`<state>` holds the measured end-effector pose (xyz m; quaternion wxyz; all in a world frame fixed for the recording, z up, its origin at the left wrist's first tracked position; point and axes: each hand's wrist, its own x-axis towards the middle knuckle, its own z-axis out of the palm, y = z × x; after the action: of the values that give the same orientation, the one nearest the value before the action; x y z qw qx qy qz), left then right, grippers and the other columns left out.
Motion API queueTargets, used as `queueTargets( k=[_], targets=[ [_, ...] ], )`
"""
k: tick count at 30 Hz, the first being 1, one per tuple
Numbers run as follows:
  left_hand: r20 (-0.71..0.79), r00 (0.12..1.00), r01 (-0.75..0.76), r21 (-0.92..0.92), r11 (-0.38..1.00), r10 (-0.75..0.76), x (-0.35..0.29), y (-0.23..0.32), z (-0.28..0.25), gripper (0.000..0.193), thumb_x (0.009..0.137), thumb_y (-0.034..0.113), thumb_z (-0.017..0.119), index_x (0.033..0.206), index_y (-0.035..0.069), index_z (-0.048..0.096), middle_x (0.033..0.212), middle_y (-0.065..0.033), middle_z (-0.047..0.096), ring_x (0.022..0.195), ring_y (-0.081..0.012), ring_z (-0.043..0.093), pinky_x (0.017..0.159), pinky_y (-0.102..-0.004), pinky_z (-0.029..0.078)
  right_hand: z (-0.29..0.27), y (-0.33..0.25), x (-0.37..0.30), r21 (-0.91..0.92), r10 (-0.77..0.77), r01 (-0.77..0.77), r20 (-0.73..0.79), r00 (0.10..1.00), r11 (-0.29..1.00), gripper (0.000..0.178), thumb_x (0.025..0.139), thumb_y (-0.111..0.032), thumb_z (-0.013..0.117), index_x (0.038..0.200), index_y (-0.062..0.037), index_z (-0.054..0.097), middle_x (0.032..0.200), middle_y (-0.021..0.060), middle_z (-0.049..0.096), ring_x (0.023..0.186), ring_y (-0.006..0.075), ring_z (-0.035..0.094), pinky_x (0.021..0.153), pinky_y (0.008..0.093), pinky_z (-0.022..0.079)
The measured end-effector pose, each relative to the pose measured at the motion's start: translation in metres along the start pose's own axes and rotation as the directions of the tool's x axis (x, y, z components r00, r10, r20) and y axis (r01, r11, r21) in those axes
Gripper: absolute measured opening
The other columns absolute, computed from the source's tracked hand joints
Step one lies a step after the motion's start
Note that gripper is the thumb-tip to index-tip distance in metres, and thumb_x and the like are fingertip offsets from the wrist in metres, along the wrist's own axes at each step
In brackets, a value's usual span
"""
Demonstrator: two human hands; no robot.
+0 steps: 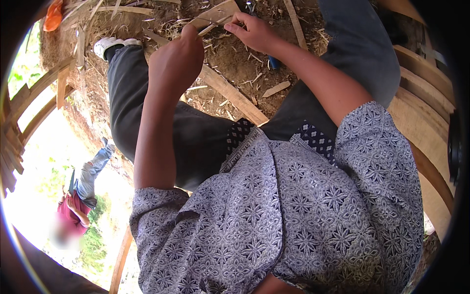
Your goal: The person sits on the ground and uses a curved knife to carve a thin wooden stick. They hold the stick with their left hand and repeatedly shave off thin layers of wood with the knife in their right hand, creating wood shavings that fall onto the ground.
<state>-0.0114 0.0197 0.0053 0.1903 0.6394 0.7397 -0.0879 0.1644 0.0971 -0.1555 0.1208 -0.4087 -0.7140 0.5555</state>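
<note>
At the top centre, my left hand (178, 61) is closed in a fist, its back toward me. A thin, pale wood strip (211, 28) runs from beside its thumb to my right hand (249, 33). The right fingertips pinch together at the strip's far end. A flat brown board (215, 13) lies just beyond the strip. A greyish pointed piece (155, 37) sticks out left of my left fist; I cannot tell whether it is a blade or wood. The left fingers and whatever lies inside the fist are mostly hidden.
Between my legs, a long plank (230, 93) lies on dirt scattered with shavings. A blue object (272, 62) shows under my right forearm. Curved wooden pieces (426, 98) stand at right, others (41, 93) at left. Orange object (53, 15) sits far left; another person (78, 206) is lower left.
</note>
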Motion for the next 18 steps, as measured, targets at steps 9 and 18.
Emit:
queueTargets(
  k=[9,18],
  targets=[
    [-0.008,1.0,-0.006,-0.022,1.0,0.006,-0.002,-0.009,0.004,0.018,0.103,0.027,0.047,0.104,0.009,0.046,0.076,-0.0214,0.068,0.077,-0.0455,0.066,0.067,-0.0576,0.049,-0.009,0.01,-0.01,-0.126,0.012,-0.019,-0.06,0.998,0.992,0.034,0.099,-0.049,0.06,0.101,-0.0151,0.065,0.066,0.0081,0.062,0.063,0.0235,0.066,0.064,0.0431,0.05],
    [-0.13,0.99,-0.06,-0.012,0.998,0.058,-0.004,-0.018,0.016,0.021,0.102,0.029,0.052,0.098,0.01,0.047,0.065,-0.0178,0.065,0.064,-0.0418,0.066,0.056,-0.0548,0.05,-0.02,0.002,-0.008,-0.065,0.088,-0.086,0.026,0.996,0.994,0.037,0.1,-0.049,0.06,0.105,-0.0118,0.064,0.066,0.0006,0.055,0.057,0.0117,0.053,0.057,0.0338,0.043]
  ],
)
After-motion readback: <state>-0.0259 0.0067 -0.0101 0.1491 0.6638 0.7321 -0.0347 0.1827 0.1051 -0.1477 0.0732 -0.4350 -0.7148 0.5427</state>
